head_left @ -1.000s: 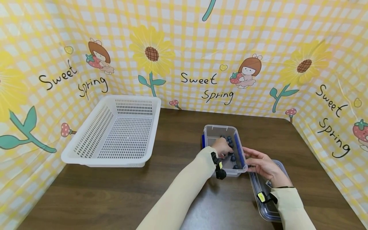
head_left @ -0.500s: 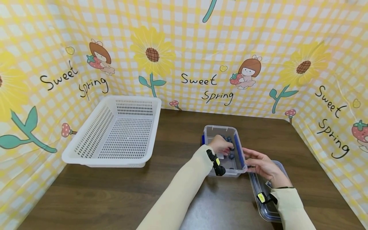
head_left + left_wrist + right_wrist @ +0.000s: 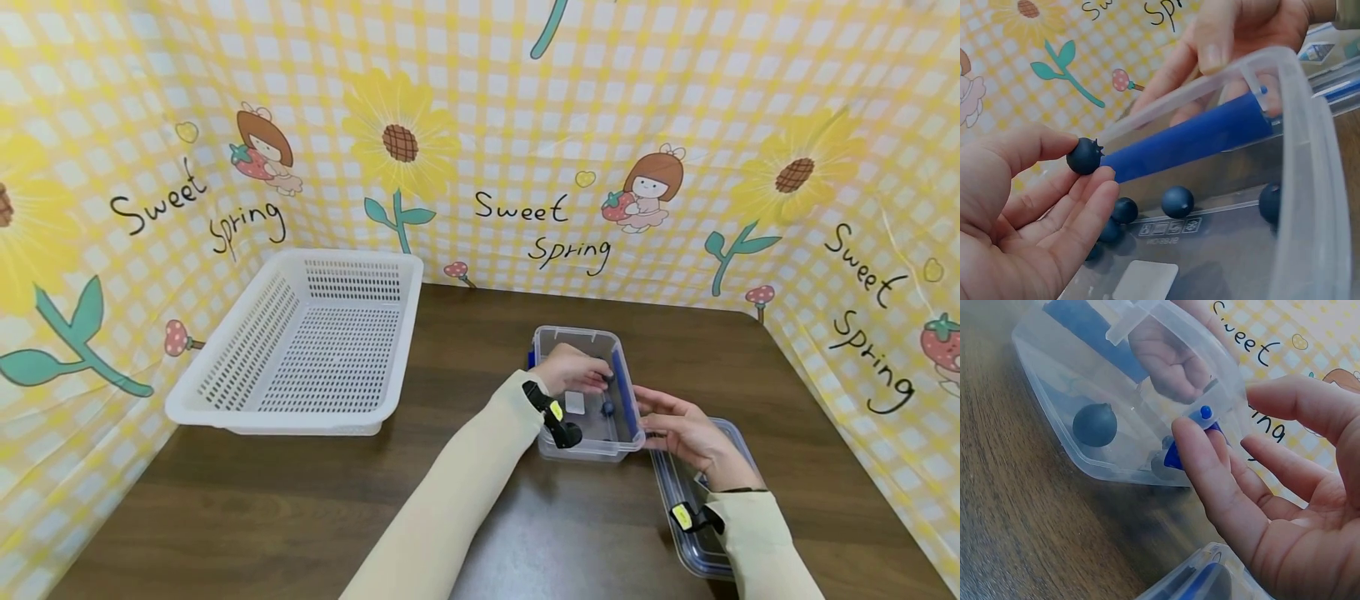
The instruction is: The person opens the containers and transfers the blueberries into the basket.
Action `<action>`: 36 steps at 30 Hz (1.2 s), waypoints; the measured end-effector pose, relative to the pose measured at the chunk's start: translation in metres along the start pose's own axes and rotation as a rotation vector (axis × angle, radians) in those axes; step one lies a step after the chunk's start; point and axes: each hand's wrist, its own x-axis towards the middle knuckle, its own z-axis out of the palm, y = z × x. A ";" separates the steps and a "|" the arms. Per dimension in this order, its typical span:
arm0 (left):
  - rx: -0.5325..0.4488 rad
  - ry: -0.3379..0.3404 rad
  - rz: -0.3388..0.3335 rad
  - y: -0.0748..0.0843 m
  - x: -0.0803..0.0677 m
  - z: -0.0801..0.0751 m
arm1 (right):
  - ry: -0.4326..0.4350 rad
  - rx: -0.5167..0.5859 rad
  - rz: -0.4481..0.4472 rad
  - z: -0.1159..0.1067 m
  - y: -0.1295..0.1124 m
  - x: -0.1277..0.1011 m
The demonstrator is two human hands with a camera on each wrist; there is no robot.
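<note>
My left hand (image 3: 568, 368) is over the clear plastic box (image 3: 577, 451). In the left wrist view it pinches a dark blueberry (image 3: 1084, 156) with a small crown between thumb and finger, above the box floor. Several other blueberries (image 3: 1177, 201) lie inside, near a white label (image 3: 1145, 280). My right hand (image 3: 686, 429) touches the box's outer right wall, fingers extended along it by the blue clip (image 3: 1175, 456) in the right wrist view.
A clear lid (image 3: 677, 540) lies on the brown table (image 3: 300, 517), partly under my right forearm. To the left stands a white slotted basket (image 3: 277, 423) with nothing in it. A yellow checked cloth (image 3: 510, 125) encloses the table's back and sides.
My left hand has risen from deep among the blueberries and shifted slightly up and left, now with a blueberry in its pinch. The right hand stays against the box.
</note>
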 end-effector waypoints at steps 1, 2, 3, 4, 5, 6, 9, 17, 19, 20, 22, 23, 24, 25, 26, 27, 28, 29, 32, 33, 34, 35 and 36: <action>-0.008 -0.004 -0.003 0.002 -0.001 -0.001 | -0.002 0.002 -0.001 0.000 0.000 0.000; -0.014 -0.009 -0.004 0.004 -0.001 -0.002 | -0.003 0.002 -0.002 0.000 0.000 0.000; -0.012 -0.014 -0.003 0.006 -0.002 -0.003 | -0.005 0.002 -0.004 0.000 0.000 0.000; -0.010 -0.022 -0.001 0.008 -0.003 -0.004 | -0.005 0.003 -0.005 0.001 0.000 0.000; -0.009 -0.031 0.004 0.010 -0.004 -0.005 | -0.003 0.001 -0.005 0.001 0.000 0.000; 0.002 -0.038 0.011 0.013 -0.005 -0.006 | 0.000 0.000 -0.005 0.001 0.000 0.000; 0.006 -0.060 0.024 0.019 -0.008 -0.009 | 0.015 -0.007 0.000 0.001 0.000 0.000; -0.003 -0.074 0.049 0.036 -0.018 -0.015 | 0.013 -0.007 -0.002 0.001 0.000 -0.001; 0.002 -0.071 0.062 0.043 -0.021 -0.018 | 0.012 -0.007 -0.002 0.001 0.000 -0.001; 0.008 -0.070 0.068 0.046 -0.024 -0.020 | 0.012 -0.005 -0.002 0.001 0.000 -0.001; 0.016 -0.069 0.076 0.053 -0.028 -0.025 | 0.015 0.002 0.000 0.002 -0.001 0.000; 0.021 -0.068 0.077 0.056 -0.031 -0.028 | 0.017 0.007 0.001 0.002 -0.001 0.000; 0.022 -0.071 0.079 0.059 -0.033 -0.031 | 0.018 0.010 0.002 0.002 -0.001 -0.001; 0.023 -0.072 0.081 0.062 -0.034 -0.034 | 0.019 0.013 0.002 0.003 -0.001 -0.001; 0.020 -0.071 0.082 0.064 -0.036 -0.038 | 0.021 0.013 0.002 0.003 -0.001 -0.001; 0.015 -0.072 0.081 0.067 -0.038 -0.042 | 0.022 0.013 0.002 0.003 -0.001 -0.001; 0.015 -0.072 0.085 0.070 -0.039 -0.045 | 0.024 0.010 0.001 0.003 -0.002 -0.001; 0.013 -0.070 0.090 0.072 -0.040 -0.049 | 0.026 0.007 0.002 0.003 -0.002 -0.001; 0.025 -0.053 0.105 0.081 -0.045 -0.061 | 0.030 -0.002 0.002 0.003 -0.002 -0.002; 0.037 -0.047 0.113 0.084 -0.047 -0.065 | 0.031 -0.003 0.002 0.003 -0.002 -0.002; 0.054 -0.040 0.121 0.087 -0.049 -0.070 | 0.031 -0.002 0.003 0.003 -0.002 -0.002; 0.066 -0.034 0.126 0.091 -0.051 -0.075 | 0.030 -0.002 0.002 0.003 -0.002 -0.001; 0.084 -0.028 0.130 0.095 -0.054 -0.081 | 0.030 0.000 0.001 0.003 -0.002 -0.001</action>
